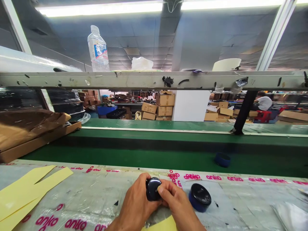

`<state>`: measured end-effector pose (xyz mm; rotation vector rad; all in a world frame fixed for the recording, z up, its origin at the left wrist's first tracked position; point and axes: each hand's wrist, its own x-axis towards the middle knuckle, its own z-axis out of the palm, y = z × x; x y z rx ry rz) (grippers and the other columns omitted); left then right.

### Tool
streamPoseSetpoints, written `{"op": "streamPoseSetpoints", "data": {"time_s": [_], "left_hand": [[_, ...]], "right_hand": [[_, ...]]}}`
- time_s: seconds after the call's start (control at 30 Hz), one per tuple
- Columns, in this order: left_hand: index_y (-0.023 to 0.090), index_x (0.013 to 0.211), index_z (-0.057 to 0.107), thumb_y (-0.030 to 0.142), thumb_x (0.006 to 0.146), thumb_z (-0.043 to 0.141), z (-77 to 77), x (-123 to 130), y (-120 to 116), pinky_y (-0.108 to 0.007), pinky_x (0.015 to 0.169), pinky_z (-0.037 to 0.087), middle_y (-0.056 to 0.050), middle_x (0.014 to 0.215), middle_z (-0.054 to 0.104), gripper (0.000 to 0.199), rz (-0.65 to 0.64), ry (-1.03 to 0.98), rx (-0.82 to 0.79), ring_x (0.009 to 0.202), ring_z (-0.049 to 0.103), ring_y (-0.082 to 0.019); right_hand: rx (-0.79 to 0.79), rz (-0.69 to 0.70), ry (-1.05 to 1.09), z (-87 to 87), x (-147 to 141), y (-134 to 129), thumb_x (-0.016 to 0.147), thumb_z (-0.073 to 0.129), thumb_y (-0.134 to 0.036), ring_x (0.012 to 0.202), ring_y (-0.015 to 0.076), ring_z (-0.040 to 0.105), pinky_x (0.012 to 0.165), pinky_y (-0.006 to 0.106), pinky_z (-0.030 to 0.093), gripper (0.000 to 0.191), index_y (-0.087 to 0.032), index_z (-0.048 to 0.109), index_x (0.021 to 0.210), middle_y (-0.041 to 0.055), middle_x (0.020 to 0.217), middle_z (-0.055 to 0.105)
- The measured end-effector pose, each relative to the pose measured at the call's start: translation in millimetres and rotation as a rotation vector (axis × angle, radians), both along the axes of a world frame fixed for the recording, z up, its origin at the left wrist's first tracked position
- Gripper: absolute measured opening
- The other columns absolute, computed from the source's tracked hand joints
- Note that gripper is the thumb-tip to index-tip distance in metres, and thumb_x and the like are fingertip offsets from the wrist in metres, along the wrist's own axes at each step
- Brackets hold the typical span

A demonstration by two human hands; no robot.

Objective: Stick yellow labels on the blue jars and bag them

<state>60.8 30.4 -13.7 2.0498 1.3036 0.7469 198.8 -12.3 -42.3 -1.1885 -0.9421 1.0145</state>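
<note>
Close to the front of the worktable, my left hand (135,205) is wrapped round the left side of a small round piece (154,188) with a glossy black face, tilted towards me. Thumb and fingers of my right hand (175,200) pinch its right edge; the fingertips behind it are hidden. Just right of my right hand rests a short round piece (200,197) with a shiny black top and a dark blue side. Below my hands shows part of a yellow sheet (165,224).
Yellow paper strips (31,189) lie at the left on the plastic-covered table (91,195). Beyond it runs a green conveyor belt (134,157) carrying a blue round piece (222,159). A cardboard tray (40,138) stands left; a shelf rail (134,80) with a bottle (98,51) crosses above.
</note>
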Motion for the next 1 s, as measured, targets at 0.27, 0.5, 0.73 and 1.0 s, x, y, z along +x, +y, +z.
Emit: {"op": "streamPoseSetpoints", "data": {"time_s": [0.27, 0.5, 0.73, 1.0], "left_hand": [[0.026, 0.107, 0.055, 0.030, 0.073, 0.073, -5.0, 1.3, -0.7, -0.032, 0.075, 0.045, -0.002, 0.100, 0.071, 0.039, 0.014, 0.040, -0.009, 0.089, 0.068, -0.025], [0.025, 0.105, 0.055, 0.032, 0.074, 0.072, -7.3, 3.8, -1.5, -0.032, 0.071, 0.045, -0.001, 0.096, 0.070, 0.036, 0.033, 0.076, 0.022, 0.085, 0.067, -0.026], [0.025, 0.105, 0.054, 0.032, 0.078, 0.067, -10.7, 2.5, -4.3, -0.032, 0.071, 0.044, -0.001, 0.094, 0.069, 0.032, 0.023, 0.080, 0.050, 0.085, 0.066, -0.025], [0.026, 0.106, 0.053, 0.030, 0.077, 0.068, -9.9, 1.9, -3.0, -0.031, 0.074, 0.044, -0.001, 0.097, 0.069, 0.034, 0.016, 0.079, 0.026, 0.088, 0.067, -0.025]], "right_hand": [[0.044, -0.016, -0.043, -4.6, 0.7, -1.7, 0.076, 0.070, -0.054, 0.084, 0.0241, 0.059, 0.074, 0.032, 0.047, 0.037, -0.020, 0.062, 0.068, 0.0057, 0.086, 0.068], [0.062, -0.045, -0.063, -2.6, -1.9, -4.2, 0.078, 0.068, -0.054, 0.089, 0.0262, 0.061, 0.076, 0.032, 0.047, 0.036, -0.020, 0.063, 0.068, 0.0068, 0.091, 0.071], [0.074, -0.072, -0.093, 3.1, -4.5, -7.7, 0.079, 0.068, -0.050, 0.095, 0.0287, 0.061, 0.084, 0.035, 0.045, 0.032, -0.020, 0.063, 0.067, 0.0081, 0.093, 0.071], [0.053, -0.053, -0.129, 1.7, -0.5, -7.4, 0.080, 0.068, -0.047, 0.097, 0.0291, 0.063, 0.088, 0.036, 0.047, 0.030, -0.020, 0.066, 0.068, 0.0089, 0.096, 0.072]]}}
